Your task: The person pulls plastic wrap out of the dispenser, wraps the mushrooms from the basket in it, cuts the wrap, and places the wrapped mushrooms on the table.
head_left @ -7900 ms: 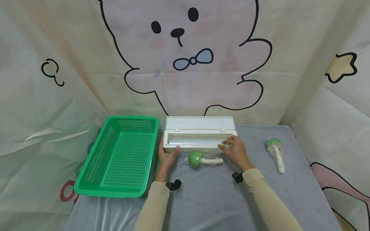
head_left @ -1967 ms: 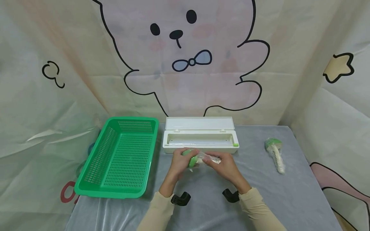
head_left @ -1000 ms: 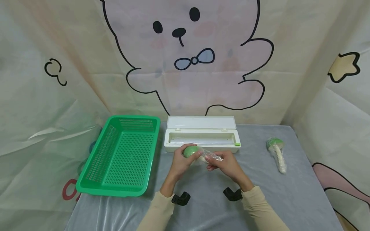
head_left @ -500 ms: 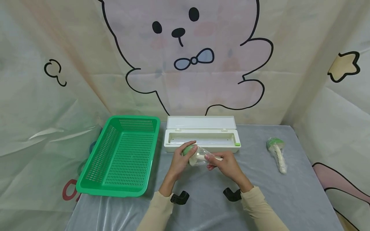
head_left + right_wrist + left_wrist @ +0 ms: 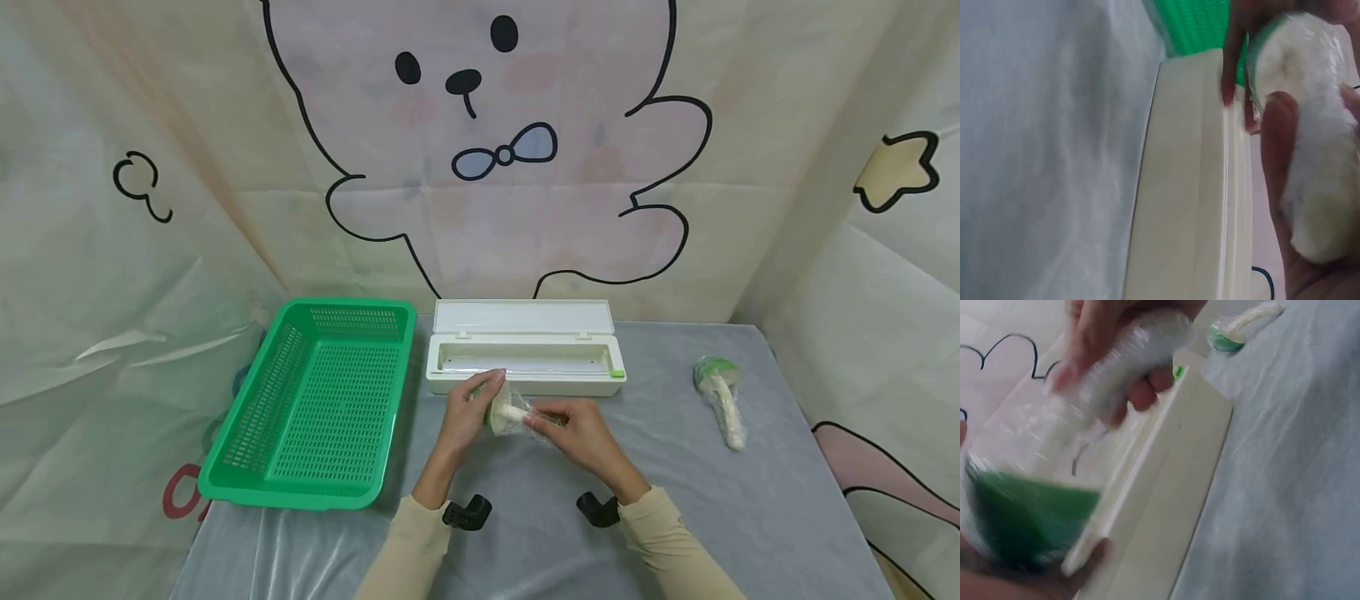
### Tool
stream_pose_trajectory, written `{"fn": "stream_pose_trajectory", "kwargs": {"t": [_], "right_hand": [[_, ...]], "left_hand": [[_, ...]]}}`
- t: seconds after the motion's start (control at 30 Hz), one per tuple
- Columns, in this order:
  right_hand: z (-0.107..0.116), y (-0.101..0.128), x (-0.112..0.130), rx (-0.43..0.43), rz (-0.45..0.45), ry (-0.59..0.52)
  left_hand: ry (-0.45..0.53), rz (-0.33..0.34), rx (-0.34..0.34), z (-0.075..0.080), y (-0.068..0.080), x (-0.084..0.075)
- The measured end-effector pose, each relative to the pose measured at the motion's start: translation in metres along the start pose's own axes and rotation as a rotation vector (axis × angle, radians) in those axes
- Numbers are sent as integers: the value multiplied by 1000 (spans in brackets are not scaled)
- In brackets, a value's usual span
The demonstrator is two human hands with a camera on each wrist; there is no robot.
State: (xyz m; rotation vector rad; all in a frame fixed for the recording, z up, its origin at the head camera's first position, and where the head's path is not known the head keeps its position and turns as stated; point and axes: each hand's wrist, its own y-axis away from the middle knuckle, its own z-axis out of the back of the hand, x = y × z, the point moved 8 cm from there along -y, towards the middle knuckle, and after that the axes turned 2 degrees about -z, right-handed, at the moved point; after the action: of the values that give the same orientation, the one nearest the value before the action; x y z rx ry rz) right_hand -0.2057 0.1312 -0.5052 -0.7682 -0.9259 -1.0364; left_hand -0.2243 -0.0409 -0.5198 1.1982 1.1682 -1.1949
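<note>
In the head view a toy mushroom [image 5: 507, 412] with a green cap and pale stem is held above the table, wrapped in clear plastic film. My left hand [image 5: 463, 417] grips the cap, its green side turned toward the palm. My right hand [image 5: 576, 432] pinches the film-covered stem. The right wrist view has the pale stem [image 5: 1325, 187] lying along the fingers, film bunched round it. Just behind the hands stands a white cling film dispenser [image 5: 525, 387], its lid raised. A green slider [image 5: 617, 374] sits at the right end of its front edge.
A green plastic basket [image 5: 330, 417] stands to the left. Another film-wrapped mushroom [image 5: 722, 403] lies at the right on the grey tablecloth [image 5: 780, 517]. Behind the table hangs a cloth backdrop [image 5: 600, 233] with a cartoon bear.
The slider moved to the dispenser's right end, and both hands left it. They lifted the mushroom off the table and drew film round it; its cap has since tilted leftward.
</note>
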Motion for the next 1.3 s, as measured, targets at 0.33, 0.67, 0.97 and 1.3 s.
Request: {"fn": "stream_pose_trajectory", "kwargs": {"t": [0.33, 0.67, 0.97, 1.3], "right_hand": [[-7, 3, 12, -7, 64, 112], [-4, 10, 20, -119, 197, 194], [5, 20, 13, -231, 198, 150], [20, 36, -7, -330, 73, 65]], "left_hand": [[-93, -92, -120, 7, -1, -2], [-133, -48, -17, 1, 0, -1], [-66, -170, -148, 31, 8, -15], [-415, -348, -606, 114, 17, -23]]}}
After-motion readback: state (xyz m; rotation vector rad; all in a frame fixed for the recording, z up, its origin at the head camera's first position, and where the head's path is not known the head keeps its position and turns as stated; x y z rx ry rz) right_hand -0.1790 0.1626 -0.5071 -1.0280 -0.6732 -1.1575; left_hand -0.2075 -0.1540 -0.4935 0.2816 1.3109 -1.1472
